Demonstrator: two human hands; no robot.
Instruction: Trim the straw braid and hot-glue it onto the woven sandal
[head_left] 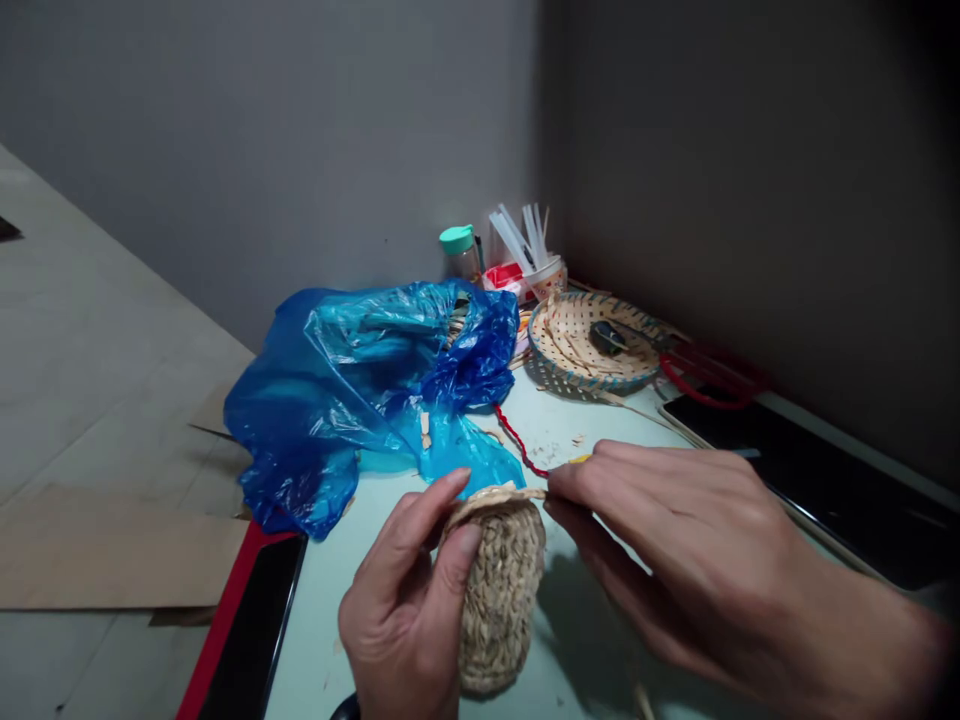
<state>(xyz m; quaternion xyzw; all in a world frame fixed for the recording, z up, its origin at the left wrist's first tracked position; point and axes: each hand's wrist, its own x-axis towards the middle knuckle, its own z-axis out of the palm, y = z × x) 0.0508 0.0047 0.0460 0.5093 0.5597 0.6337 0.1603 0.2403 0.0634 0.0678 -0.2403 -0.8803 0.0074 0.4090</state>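
A small oval piece woven from straw (pixel 501 600) is upright over the pale table. My left hand (pixel 412 590) grips its upper left edge, thumb in front and fingers behind. From its top edge a straw strand (pixel 534 493) runs right, into the closed thumb and forefinger of my right hand (pixel 675 550). Just beyond those fingertips a red twisted cord (pixel 521 440) lies on the table. The lower end of the strand and the back of the woven piece are hidden.
A crumpled blue plastic bag (pixel 360 370) covers the table's back left. Behind it stand a green-lidded jar (pixel 459 250) and a cup (pixel 551 277) of white sticks. A shallow basket (pixel 577 370), red-handled scissors (pixel 705 375) and a dark flat panel (pixel 817 490) lie right.
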